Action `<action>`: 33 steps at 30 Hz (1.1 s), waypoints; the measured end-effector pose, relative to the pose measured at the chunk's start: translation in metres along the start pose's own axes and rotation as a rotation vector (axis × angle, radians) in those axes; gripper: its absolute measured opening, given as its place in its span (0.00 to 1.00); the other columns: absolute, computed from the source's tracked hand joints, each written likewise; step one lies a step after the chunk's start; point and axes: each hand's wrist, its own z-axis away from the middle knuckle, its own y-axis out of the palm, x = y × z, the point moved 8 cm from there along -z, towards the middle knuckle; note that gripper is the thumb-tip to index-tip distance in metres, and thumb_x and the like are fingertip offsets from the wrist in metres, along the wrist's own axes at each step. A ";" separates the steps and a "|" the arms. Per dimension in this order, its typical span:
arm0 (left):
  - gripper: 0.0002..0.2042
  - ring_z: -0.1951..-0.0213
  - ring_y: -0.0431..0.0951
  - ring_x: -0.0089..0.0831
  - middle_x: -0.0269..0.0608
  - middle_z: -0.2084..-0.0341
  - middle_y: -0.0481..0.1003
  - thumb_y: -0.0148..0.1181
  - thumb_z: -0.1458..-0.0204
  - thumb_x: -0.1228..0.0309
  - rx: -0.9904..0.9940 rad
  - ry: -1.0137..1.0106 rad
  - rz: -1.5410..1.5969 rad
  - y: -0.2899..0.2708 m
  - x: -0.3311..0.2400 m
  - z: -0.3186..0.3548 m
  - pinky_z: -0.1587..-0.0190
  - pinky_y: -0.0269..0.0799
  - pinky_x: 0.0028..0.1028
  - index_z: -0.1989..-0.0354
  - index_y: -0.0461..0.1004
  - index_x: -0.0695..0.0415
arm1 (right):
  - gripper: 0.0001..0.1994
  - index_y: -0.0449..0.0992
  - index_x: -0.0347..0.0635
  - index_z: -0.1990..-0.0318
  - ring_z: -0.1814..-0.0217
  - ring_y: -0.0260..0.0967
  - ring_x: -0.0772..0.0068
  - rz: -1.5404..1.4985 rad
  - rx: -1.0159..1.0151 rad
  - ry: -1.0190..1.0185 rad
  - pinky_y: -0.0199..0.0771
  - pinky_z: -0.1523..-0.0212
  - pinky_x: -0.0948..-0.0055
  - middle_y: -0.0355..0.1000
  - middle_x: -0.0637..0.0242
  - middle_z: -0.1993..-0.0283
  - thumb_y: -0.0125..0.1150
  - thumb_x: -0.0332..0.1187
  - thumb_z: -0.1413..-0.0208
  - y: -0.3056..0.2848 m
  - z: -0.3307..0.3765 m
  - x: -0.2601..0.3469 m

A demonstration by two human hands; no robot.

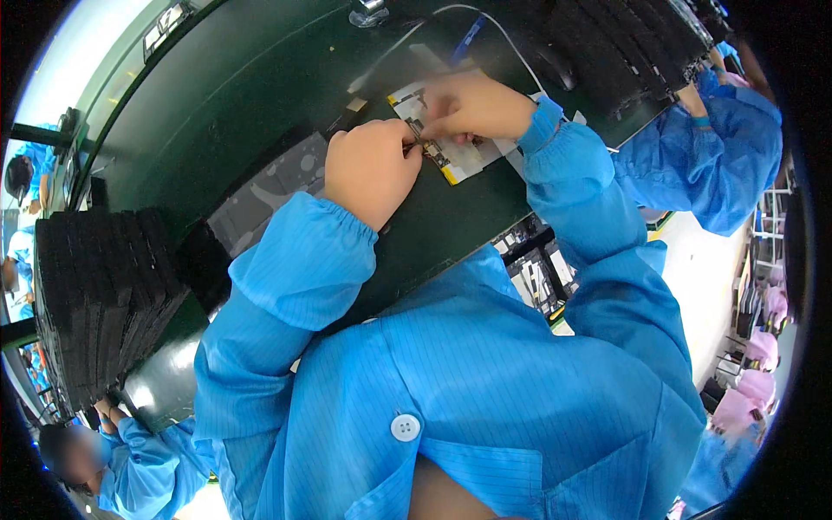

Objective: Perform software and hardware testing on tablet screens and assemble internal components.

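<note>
A flat white electronic module [472,159] with yellow ends and a dark circuit strip along its left side lies on the dark green bench. My left hand [368,165] is closed, its thumb and forefinger pinched at the left edge of the module, by the strip. Over the module, my right hand [481,108] has its fingertips close to those of the left. Motion smears the right fingers, and what is between them cannot be made out. Part of the module is hidden under the right hand.
A translucent plastic sheet [269,191] lies left of my left hand. Stacks of black trays stand at the left [104,303] and upper right [620,48]. Beyond the module are a blue pen-like tool [469,39] and a white cable [511,45]. Co-workers in blue sit on both sides.
</note>
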 end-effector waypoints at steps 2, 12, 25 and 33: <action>0.07 0.71 0.76 0.41 0.46 0.76 0.75 0.58 0.59 0.69 -0.003 0.000 0.014 -0.001 0.000 0.000 0.67 0.71 0.33 0.74 0.76 0.59 | 0.11 0.69 0.39 0.72 0.79 0.67 0.80 -0.075 0.014 0.068 0.65 0.81 0.80 0.69 0.68 0.77 0.65 0.35 0.56 0.000 0.001 -0.005; 0.07 0.71 0.76 0.40 0.46 0.76 0.75 0.59 0.59 0.69 -0.020 -0.015 0.050 -0.001 0.002 0.000 0.67 0.71 0.32 0.73 0.76 0.59 | 0.12 0.70 0.39 0.73 0.81 0.65 0.82 -0.079 -0.021 0.020 0.62 0.84 0.81 0.67 0.69 0.80 0.64 0.37 0.56 -0.001 0.000 -0.005; 0.07 0.71 0.76 0.40 0.46 0.75 0.75 0.58 0.59 0.70 0.002 -0.035 0.014 -0.001 0.001 0.000 0.67 0.71 0.32 0.73 0.76 0.60 | 0.11 0.70 0.38 0.74 0.83 0.65 0.77 0.030 -0.001 0.025 0.63 0.84 0.76 0.68 0.66 0.83 0.63 0.36 0.57 0.003 -0.006 -0.001; 0.07 0.70 0.76 0.41 0.46 0.74 0.75 0.58 0.58 0.70 0.043 -0.054 0.002 0.001 0.001 0.000 0.65 0.70 0.32 0.72 0.76 0.59 | 0.11 0.70 0.40 0.71 0.78 0.69 0.76 0.247 0.058 0.095 0.66 0.84 0.74 0.72 0.65 0.76 0.64 0.35 0.57 0.006 -0.012 -0.004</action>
